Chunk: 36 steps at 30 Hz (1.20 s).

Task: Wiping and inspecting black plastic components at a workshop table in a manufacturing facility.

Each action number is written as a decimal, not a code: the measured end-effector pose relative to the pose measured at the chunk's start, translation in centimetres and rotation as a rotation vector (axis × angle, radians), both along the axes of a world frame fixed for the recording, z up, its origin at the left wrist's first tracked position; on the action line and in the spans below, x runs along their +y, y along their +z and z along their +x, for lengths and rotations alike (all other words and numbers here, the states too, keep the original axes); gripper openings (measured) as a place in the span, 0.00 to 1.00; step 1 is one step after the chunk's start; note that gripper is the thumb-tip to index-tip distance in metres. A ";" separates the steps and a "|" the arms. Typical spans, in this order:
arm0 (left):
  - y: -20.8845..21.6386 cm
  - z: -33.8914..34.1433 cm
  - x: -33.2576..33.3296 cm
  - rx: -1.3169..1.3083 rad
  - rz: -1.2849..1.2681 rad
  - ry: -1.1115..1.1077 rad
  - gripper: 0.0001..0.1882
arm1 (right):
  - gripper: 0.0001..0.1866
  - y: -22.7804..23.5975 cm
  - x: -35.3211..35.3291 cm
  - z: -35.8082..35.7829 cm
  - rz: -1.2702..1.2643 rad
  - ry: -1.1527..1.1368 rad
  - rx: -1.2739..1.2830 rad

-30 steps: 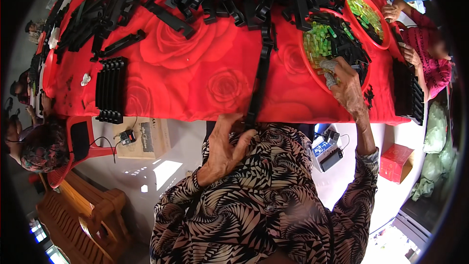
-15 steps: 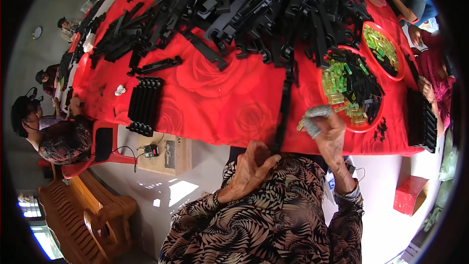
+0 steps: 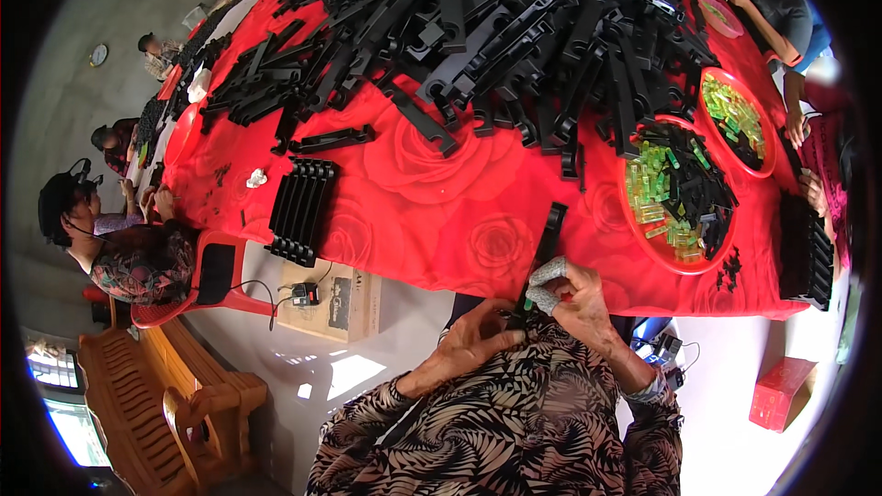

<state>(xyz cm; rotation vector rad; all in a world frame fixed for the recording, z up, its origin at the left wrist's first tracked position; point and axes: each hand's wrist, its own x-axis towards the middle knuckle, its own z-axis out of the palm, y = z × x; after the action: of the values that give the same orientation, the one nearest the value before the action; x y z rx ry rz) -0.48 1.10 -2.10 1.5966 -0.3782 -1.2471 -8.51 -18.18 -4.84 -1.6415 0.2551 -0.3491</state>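
Note:
My left hand (image 3: 478, 340) is closed around the near end of a long black plastic bar (image 3: 548, 237), which looks like a spirit level body and points away from me over the table edge. Grey covers wrap the thumb and finger of my right hand (image 3: 579, 306). Those fingertips pinch a small green vial (image 3: 528, 304) against the bar, close to my left fingers; it is mostly hidden. To the right, a red bowl (image 3: 627, 213) contains clear green and yellow vials (image 3: 650, 186) beside small black pieces (image 3: 691, 186).
A large heap of black bars (image 3: 514, 28) covers the far table. Stacked bars (image 3: 303, 209) stand on the left of the red tablecloth (image 3: 432, 248), another stack (image 3: 807, 253) at the right edge. A second bowl (image 3: 768, 165) holds more vials. People sit along both sides.
My right hand has moved left from beside the bowl to the bar, bringing the vial with it. The bar's far end has come nearer to me. The view has shifted slightly.

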 end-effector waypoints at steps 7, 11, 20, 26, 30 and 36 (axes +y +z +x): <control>-4.6 -0.3 -0.6 0.645 -0.210 0.321 0.20 | 0.10 0.3 0.2 -0.3 -0.003 0.037 0.035; -3.0 -0.7 -0.9 0.708 -0.302 0.257 0.20 | 0.10 0.1 0.4 -1.3 0.017 0.048 0.015; -0.6 -0.2 -0.8 0.764 -0.381 0.253 0.26 | 0.09 3.9 0.2 -2.1 0.352 -0.052 0.018; -0.1 0.4 -1.9 0.699 -0.428 0.360 0.24 | 0.13 4.0 -1.2 -1.5 0.236 -0.227 -0.107; -0.7 0.1 -2.4 0.746 -0.433 0.406 0.25 | 0.13 3.4 -0.7 -0.8 0.309 -0.278 -0.171; -1.3 -0.6 -2.0 0.786 -0.393 0.387 0.27 | 0.09 2.5 0.1 0.0 0.041 -0.257 -0.106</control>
<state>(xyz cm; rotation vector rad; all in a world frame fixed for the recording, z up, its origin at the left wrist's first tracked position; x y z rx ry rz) -1.10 -0.88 -3.41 0.7138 0.1764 -1.2860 -8.53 -18.09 -2.35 -1.5476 0.3916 -0.6198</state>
